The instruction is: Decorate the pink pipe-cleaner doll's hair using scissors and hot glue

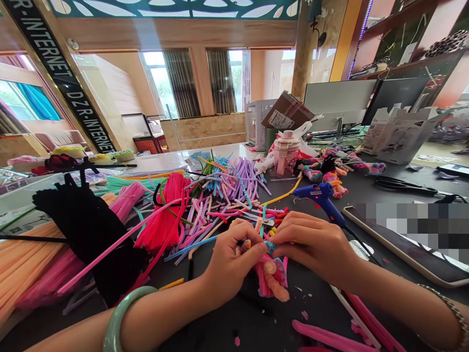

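Observation:
Both my hands meet over a dark table [227,322]. My left hand [230,259] and my right hand [315,244] are closed on a small pipe-cleaner figure [271,276] in pink, peach and blue; its body hangs below my fingers. A green bangle [117,318] sits on my left wrist and a thin bracelet [450,313] on my right. Just beyond my fingers lie small scissors [262,218] among cut pipe-cleaner pieces.
A blue glue gun [322,195] stands right of centre. Piles of coloured pipe cleaners [220,190] and a black bundle [88,230] fill the left. A tablet [406,244], black scissors [403,185], a pink bottle [286,154], finished figures [330,171], boxes and monitors are at right and behind.

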`<state>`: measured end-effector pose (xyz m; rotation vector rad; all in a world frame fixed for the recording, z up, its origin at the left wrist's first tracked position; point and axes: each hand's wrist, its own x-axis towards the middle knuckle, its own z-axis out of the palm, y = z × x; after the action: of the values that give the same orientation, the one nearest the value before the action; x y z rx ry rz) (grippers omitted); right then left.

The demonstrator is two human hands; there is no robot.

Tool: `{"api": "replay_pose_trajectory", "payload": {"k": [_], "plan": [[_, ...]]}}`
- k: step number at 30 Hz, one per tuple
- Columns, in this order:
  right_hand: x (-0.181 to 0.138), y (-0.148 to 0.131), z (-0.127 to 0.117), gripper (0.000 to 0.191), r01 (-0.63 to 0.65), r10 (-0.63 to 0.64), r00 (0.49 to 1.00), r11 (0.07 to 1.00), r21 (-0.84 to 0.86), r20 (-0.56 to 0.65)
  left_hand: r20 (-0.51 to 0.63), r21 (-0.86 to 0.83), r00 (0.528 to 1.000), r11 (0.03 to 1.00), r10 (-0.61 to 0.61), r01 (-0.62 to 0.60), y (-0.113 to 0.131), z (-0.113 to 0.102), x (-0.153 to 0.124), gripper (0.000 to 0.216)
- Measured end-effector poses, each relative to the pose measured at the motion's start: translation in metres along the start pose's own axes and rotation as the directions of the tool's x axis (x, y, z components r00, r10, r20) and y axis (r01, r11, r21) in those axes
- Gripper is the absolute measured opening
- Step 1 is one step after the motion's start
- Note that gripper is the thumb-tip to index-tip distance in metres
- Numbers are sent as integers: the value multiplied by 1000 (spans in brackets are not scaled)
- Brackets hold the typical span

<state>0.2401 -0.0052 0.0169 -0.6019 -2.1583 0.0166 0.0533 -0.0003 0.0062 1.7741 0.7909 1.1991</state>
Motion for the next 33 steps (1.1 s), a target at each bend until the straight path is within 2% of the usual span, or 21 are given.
{"api": "replay_pose_trajectory", "payload": {"k": [12,23,33], "plan": [[3,-6,-6,11,50,-49,999,999,22,-19,34,25,998,998,61,-62,-1,2,-2,17],[4,-7,-6,12,45,-44,999,999,19,-14,14,75,986,983,165,-166,-1,2,-2,15],[4,-9,-6,12,31,-29,999,998,60,-37,8,151,955,944,296,-294,0,2,-3,14]]}}
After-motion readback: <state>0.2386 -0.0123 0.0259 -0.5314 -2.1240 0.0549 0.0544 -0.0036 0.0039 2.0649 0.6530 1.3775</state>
